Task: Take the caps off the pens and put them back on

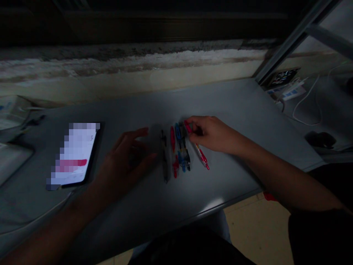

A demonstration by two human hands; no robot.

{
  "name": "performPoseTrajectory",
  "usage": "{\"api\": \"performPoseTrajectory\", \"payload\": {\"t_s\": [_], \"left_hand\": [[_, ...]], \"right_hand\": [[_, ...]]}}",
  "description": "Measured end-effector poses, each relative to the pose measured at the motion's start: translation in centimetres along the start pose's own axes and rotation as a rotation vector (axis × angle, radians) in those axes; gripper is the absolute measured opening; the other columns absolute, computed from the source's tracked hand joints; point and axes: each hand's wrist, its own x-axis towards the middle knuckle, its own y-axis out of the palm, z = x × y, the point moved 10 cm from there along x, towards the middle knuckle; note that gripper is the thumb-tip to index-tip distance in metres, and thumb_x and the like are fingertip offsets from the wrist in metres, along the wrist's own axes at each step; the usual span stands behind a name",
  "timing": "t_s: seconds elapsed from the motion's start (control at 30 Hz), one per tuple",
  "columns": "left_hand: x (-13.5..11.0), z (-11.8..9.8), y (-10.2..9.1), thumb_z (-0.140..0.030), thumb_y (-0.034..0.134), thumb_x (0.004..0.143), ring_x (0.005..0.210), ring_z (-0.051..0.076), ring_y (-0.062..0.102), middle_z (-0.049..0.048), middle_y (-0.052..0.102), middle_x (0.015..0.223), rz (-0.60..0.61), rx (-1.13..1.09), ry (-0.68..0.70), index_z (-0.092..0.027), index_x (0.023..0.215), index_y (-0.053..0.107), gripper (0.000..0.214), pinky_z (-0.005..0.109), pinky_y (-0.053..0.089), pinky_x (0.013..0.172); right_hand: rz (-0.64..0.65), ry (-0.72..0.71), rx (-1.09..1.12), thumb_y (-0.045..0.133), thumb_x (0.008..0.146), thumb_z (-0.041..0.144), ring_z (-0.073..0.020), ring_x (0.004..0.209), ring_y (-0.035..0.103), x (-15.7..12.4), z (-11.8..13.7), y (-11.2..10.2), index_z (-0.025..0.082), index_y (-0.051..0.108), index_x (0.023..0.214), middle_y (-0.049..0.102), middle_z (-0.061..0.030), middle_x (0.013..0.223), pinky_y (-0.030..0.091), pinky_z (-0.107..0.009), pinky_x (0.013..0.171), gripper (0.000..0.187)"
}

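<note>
My right hand (pixel 208 132) pinches the top end of a red pen (pixel 203 159), which slants across the grey desk. Beside it lies a row of pens, roughly side by side: a black pen (pixel 187 158), a blue pen (pixel 178 134), another red pen (pixel 173 140) and, at the left end, a dark pen (pixel 164 158) a little apart. My left hand (pixel 128 156) hovers left of the row with thumb and fingers spread, holding nothing. Its fingertips are near the dark pen but apart from it.
A lit tablet or phone (pixel 74 154), its screen partly pixelated, lies left of my left hand. At the far left are a white box (pixel 12 110) and a cable. Beyond a metal frame on the right are a power strip (pixel 292 90) and cords. A wall borders the desk (pixel 234 99).
</note>
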Motion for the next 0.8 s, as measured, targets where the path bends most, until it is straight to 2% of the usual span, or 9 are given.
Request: {"api": "performPoseTrajectory", "payload": {"t_s": [0.1, 0.2, 0.3, 0.43, 0.5, 0.63, 0.7, 0.8], "left_hand": [[-0.4, -3.0, 0.8, -0.031, 0.066, 0.115, 0.112, 0.026, 0.080, 0.0135, 0.073, 0.149, 0.043, 0.132, 0.260, -0.030, 0.152, 0.070, 0.037, 0.039, 0.071, 0.093], [-1.2, -4.9, 2.5, -0.015, 0.059, 0.114, 0.140, 0.033, 0.070, 0.0121, 0.072, 0.157, 0.126, 0.203, 0.469, -0.030, 0.153, 0.071, 0.043, 0.049, 0.066, 0.113], [-1.4, -5.3, 3.1, -0.015, 0.061, 0.114, 0.143, 0.035, 0.067, 0.0136, 0.072, 0.159, 0.153, 0.257, 0.532, -0.025, 0.146, 0.075, 0.036, 0.052, 0.064, 0.116], [-1.2, -5.6, 2.5, -0.023, 0.062, 0.118, 0.144, 0.038, 0.066, 0.0134, 0.075, 0.154, 0.139, 0.360, 0.571, -0.023, 0.134, 0.076, 0.021, 0.053, 0.061, 0.112], [-1.2, -6.0, 2.4, -0.025, 0.058, 0.121, 0.136, 0.035, 0.071, 0.0112, 0.081, 0.142, 0.166, 0.380, 0.599, -0.023, 0.127, 0.076, 0.019, 0.050, 0.060, 0.107], [-1.3, -6.1, 2.3, -0.035, 0.050, 0.125, 0.090, 0.024, 0.078, 0.0054, 0.083, 0.101, 0.191, 0.343, 0.564, -0.024, 0.112, 0.077, 0.032, 0.038, 0.061, 0.085], [-1.3, -5.4, 2.2, -0.038, 0.047, 0.126, 0.080, 0.022, 0.078, 0.0054, 0.083, 0.099, 0.183, 0.331, 0.486, -0.023, 0.120, 0.077, 0.034, 0.035, 0.061, 0.076], [-1.3, -3.8, 2.2, -0.040, 0.043, 0.125, 0.079, 0.022, 0.084, 0.0076, 0.088, 0.112, 0.200, 0.309, 0.339, -0.025, 0.134, 0.076, 0.037, 0.033, 0.064, 0.069]], "right_hand": [[0.009, -0.030, 0.106, 0.063, 0.093, 0.024, -0.0126, 0.069, 0.051, 0.0, 0.2, 0.2, 0.018, 0.064, 0.100, 0.060, 0.0033, 0.078, 0.040, -0.029, 0.076, 0.010], [0.004, -0.043, 0.124, 0.063, 0.092, 0.023, -0.0128, 0.069, 0.051, 0.2, -0.1, 0.3, 0.019, 0.061, 0.096, 0.059, 0.0037, 0.077, 0.039, -0.030, 0.075, 0.006], [-0.004, -0.053, 0.135, 0.064, 0.091, 0.023, -0.0128, 0.069, 0.051, 0.4, -0.4, 0.5, 0.020, 0.060, 0.096, 0.059, 0.0039, 0.078, 0.038, -0.031, 0.075, 0.007], [-0.009, -0.077, 0.168, 0.064, 0.089, 0.026, -0.0129, 0.069, 0.052, 0.5, -0.5, 0.5, 0.021, 0.058, 0.095, 0.058, 0.0047, 0.076, 0.038, -0.030, 0.074, 0.010], [-0.005, -0.077, 0.173, 0.065, 0.088, 0.027, -0.0131, 0.069, 0.052, 0.5, -0.5, 0.5, 0.022, 0.056, 0.093, 0.059, 0.0047, 0.076, 0.038, -0.030, 0.074, 0.011], [0.005, -0.065, 0.193, 0.065, 0.087, 0.026, -0.0133, 0.071, 0.055, 0.6, -0.6, 0.8, 0.022, 0.057, 0.092, 0.061, 0.0042, 0.077, 0.038, -0.030, 0.074, 0.011], [-0.003, -0.053, 0.202, 0.066, 0.088, 0.026, -0.0132, 0.071, 0.055, 0.7, -0.8, 0.7, 0.022, 0.056, 0.091, 0.061, 0.0042, 0.077, 0.038, -0.031, 0.074, 0.011], [-0.017, -0.039, 0.222, 0.066, 0.089, 0.027, -0.0134, 0.070, 0.054, 0.7, -1.1, 0.5, 0.022, 0.055, 0.090, 0.060, 0.0044, 0.076, 0.038, -0.032, 0.073, 0.012]]}}
